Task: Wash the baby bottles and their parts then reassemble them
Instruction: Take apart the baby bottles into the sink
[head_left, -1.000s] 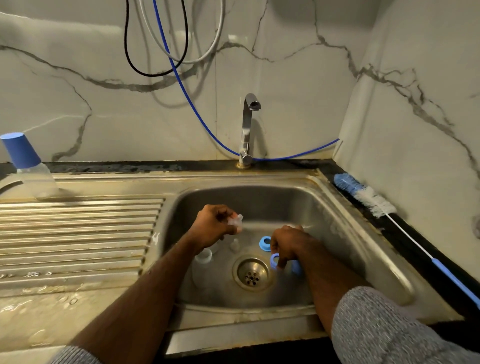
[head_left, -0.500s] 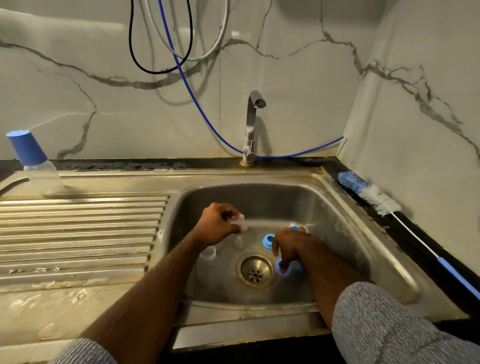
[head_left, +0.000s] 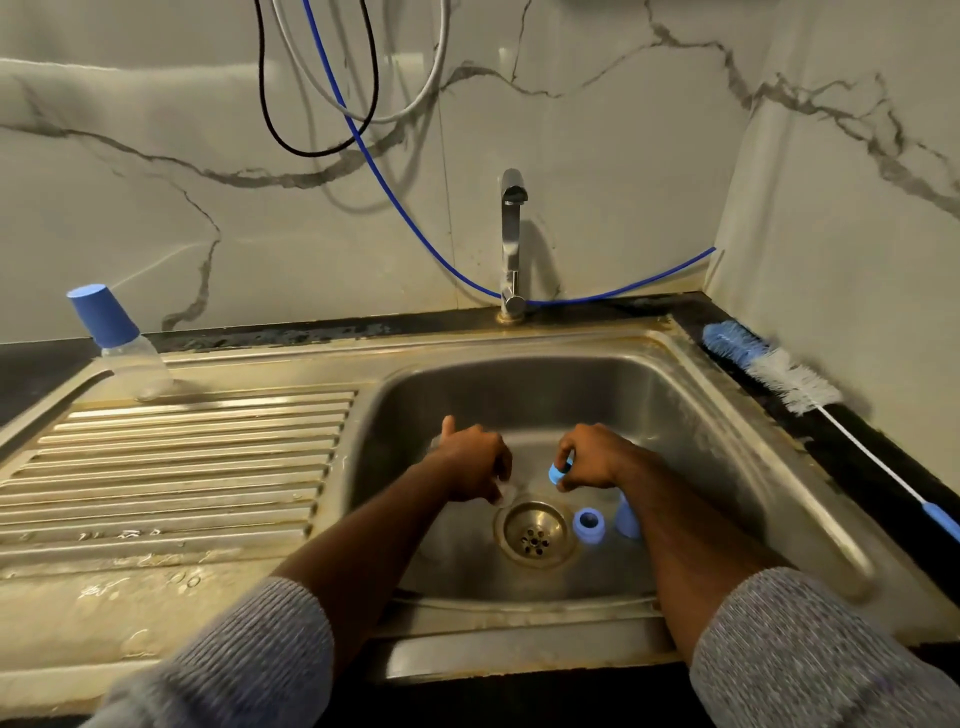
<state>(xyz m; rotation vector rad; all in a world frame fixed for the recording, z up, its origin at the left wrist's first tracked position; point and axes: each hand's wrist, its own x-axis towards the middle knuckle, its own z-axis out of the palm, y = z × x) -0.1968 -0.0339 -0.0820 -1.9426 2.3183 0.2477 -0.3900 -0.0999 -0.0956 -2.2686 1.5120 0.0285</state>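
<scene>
- Half a second ago the right hand (head_left: 592, 457) was low beside the drain (head_left: 535, 532), reaching among the blue parts; now it has lifted, its fingers pinching a blue ring (head_left: 558, 470) above the basin floor.
- The left hand (head_left: 470, 462) has dropped from mid-basin to the drain's rim, fingers curled down round a clear teat (head_left: 504, 491) — small and blurred, so the grip is only partly visible; the thumb sticks up.
- My reading: with ring and teat one in each hand and close together, the person is about to seat the teat in the ring, so reassembly has begun.
- A second blue ring (head_left: 588, 526) lies on its side just right of the drain, and a blue cap (head_left: 626, 517) stands beside it, half hidden by the right forearm.
- One capped bottle (head_left: 122, 345) stands on the sink's draining surface (head_left: 182, 467), far left — already put together, it seems.
- The bottle brush (head_left: 779, 374) lies on the dark ledge at right, untouched.
</scene>
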